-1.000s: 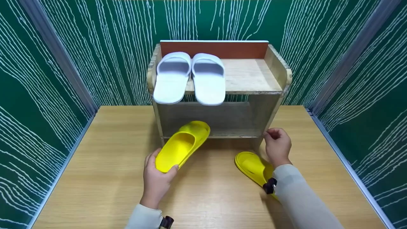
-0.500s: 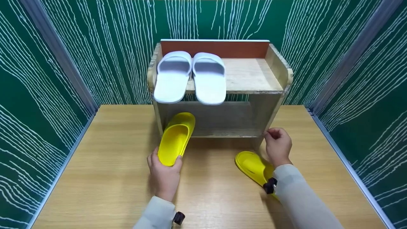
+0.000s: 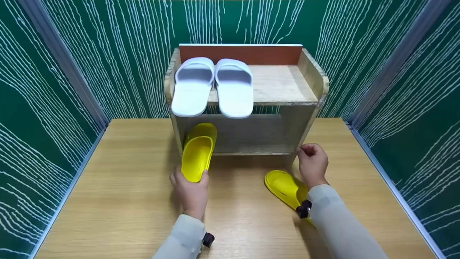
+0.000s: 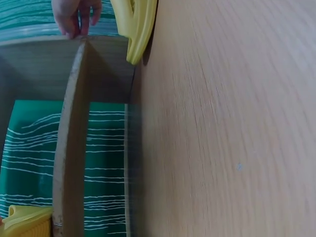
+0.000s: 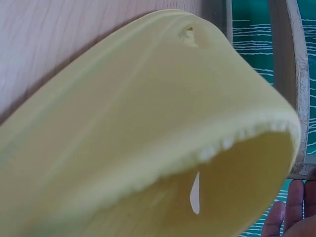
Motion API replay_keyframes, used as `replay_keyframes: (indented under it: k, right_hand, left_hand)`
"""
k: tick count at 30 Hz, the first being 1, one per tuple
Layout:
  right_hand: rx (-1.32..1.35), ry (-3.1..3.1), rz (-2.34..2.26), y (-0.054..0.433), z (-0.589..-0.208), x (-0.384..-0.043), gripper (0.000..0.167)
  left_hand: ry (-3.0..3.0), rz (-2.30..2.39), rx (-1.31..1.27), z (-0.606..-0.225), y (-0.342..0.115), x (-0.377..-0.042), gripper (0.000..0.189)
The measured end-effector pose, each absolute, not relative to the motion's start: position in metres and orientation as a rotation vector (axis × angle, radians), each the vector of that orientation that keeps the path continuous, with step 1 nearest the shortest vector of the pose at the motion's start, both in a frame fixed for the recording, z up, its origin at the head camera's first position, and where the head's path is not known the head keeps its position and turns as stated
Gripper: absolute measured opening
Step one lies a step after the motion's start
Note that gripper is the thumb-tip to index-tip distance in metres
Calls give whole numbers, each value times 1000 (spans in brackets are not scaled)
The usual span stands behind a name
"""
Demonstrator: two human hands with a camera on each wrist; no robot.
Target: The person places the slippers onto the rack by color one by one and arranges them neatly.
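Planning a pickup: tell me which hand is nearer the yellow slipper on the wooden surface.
Right. The right hand is just right of the resting slipper; the left hand, gripping the other slipper, is farther off, leftward.

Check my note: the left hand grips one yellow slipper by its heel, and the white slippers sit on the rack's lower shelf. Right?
Not quite: the white slippers sit on the rack's upper shelf, as the head view shows. The left hand does grip one yellow slipper by its heel.
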State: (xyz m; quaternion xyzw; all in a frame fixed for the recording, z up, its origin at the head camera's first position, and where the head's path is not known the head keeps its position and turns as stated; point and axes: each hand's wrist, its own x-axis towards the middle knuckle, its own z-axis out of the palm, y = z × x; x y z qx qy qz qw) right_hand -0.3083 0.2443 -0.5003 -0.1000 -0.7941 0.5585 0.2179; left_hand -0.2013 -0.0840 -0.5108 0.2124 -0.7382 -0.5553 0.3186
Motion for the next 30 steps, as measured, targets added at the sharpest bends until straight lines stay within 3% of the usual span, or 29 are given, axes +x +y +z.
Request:
replay_keyframes:
  k: [30]
  right_hand:
    - [-276,-2188,1551,243,-499,-308,12]
  left_hand:
    - [-2178,-1384,590,-513,-97,-225,96]
